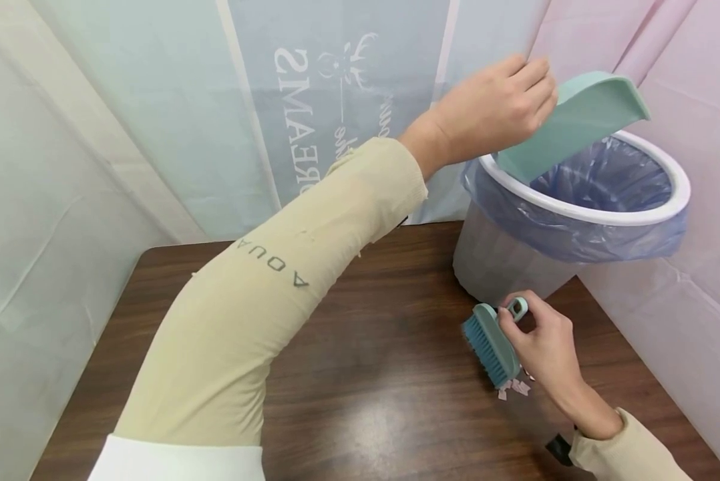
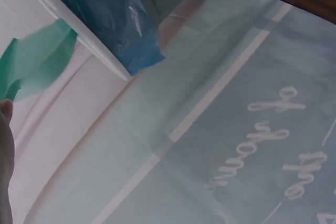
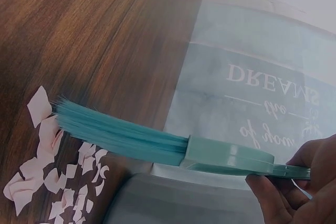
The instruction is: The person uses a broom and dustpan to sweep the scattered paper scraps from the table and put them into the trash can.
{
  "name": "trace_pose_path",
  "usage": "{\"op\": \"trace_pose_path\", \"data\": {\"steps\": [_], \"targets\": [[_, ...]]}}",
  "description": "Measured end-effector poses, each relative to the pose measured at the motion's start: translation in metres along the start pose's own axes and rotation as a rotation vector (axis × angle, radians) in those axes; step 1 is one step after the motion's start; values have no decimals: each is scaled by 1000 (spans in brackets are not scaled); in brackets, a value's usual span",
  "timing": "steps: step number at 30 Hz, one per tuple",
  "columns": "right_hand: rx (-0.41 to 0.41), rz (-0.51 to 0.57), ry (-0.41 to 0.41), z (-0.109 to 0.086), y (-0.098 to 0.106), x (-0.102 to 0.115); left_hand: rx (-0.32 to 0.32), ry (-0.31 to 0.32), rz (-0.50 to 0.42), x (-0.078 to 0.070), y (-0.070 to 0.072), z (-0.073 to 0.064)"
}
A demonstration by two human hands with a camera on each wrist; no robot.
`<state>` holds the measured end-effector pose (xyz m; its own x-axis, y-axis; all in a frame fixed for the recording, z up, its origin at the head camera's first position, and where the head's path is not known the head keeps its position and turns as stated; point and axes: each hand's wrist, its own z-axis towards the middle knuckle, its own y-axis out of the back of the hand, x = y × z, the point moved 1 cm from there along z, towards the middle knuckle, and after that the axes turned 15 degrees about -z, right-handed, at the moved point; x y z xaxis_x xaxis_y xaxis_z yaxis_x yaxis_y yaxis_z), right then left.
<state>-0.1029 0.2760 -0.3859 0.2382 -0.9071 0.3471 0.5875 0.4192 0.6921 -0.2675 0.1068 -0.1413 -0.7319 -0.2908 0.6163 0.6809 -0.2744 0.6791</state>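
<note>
mint-green dustpan (image 1: 567, 130), teal bristles (image 3: 115, 131), pale pink scraps (image 3: 39, 107)

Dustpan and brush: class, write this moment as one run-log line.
Left hand: holds dustpan, tilted at mouth of bin | Right hand: grips brush | Pink scraps: on table near brush

Dk. wood-grain tabletop (image 1: 336, 374) w/ glare spot (image 1: 372, 421); green sheet (image 1: 35, 227) L, lettered panel (image 1: 384, 27) ctr., pink sheet (image 1: 708, 107) R, prob. fabric.

The left hand (image 1: 497, 107) hides the handle of the dustpan (image 1: 582, 120).
</note>
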Motion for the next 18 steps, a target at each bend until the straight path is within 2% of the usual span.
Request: {"op": "trace_pose_path", "data": {"steps": [8,13,18], "targets": [[1,2,5,3,0,0,-43,23,62,8,-3,-9],[2,8,-10,1,1,-1,-74,56,26,9,-5,-11],[2,17,-8,0,1,-2,-49,150,-65,9,2,-15]]}}
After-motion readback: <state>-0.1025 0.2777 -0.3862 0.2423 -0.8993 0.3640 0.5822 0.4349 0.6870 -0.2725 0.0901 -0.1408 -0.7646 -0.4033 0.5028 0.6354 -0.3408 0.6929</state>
